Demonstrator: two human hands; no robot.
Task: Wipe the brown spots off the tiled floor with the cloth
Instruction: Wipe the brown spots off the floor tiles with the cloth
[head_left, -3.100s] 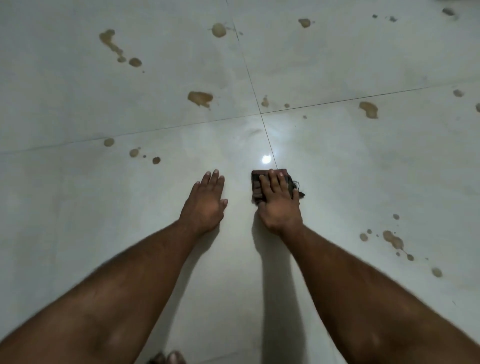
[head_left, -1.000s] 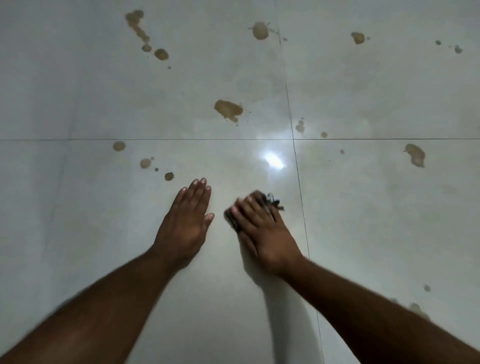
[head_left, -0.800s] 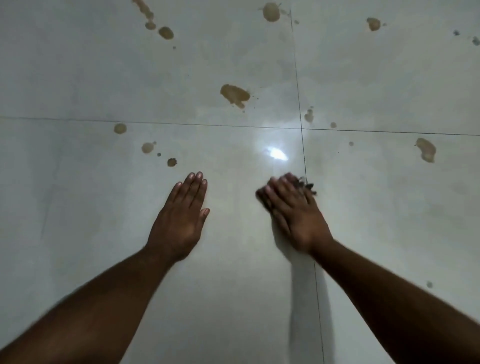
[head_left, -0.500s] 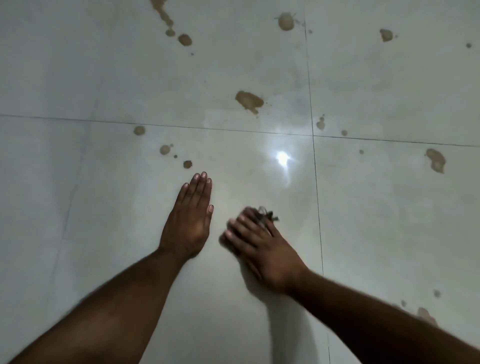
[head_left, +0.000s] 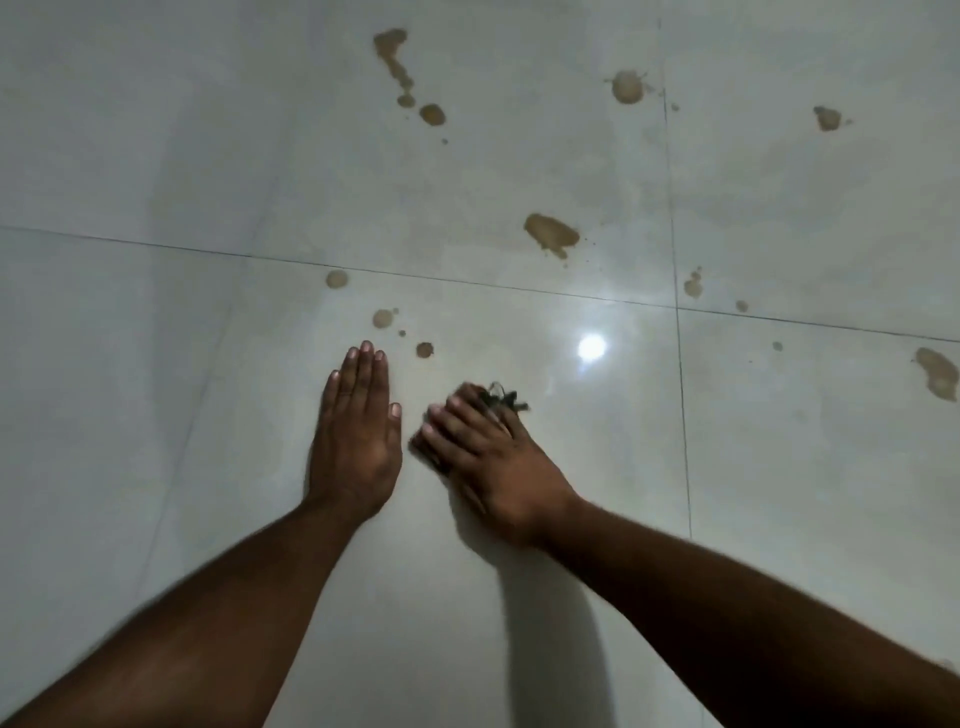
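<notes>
My right hand (head_left: 488, 457) presses down on a dark cloth (head_left: 501, 401) on the pale tiled floor (head_left: 156, 389); only the cloth's frayed far edge and a corner by my fingertips show. My left hand (head_left: 358, 436) lies flat on the tile just to the left, fingers together, holding nothing. Small brown spots (head_left: 424, 349) lie just beyond my left fingertips. A larger brown spot (head_left: 550, 235) sits farther out on the far tile.
More brown spots are scattered: a trail (head_left: 397, 62) at top centre, one round spot (head_left: 627, 87), one (head_left: 827, 118) at top right, one (head_left: 937, 373) at the right edge. Grout lines (head_left: 680, 415) cross the floor. A lamp glare (head_left: 591, 346) shines beyond the cloth.
My right hand has slid the cloth back and forth, right then left, and now sits close to my left hand. The view has shifted, so the spots appear farther right.
</notes>
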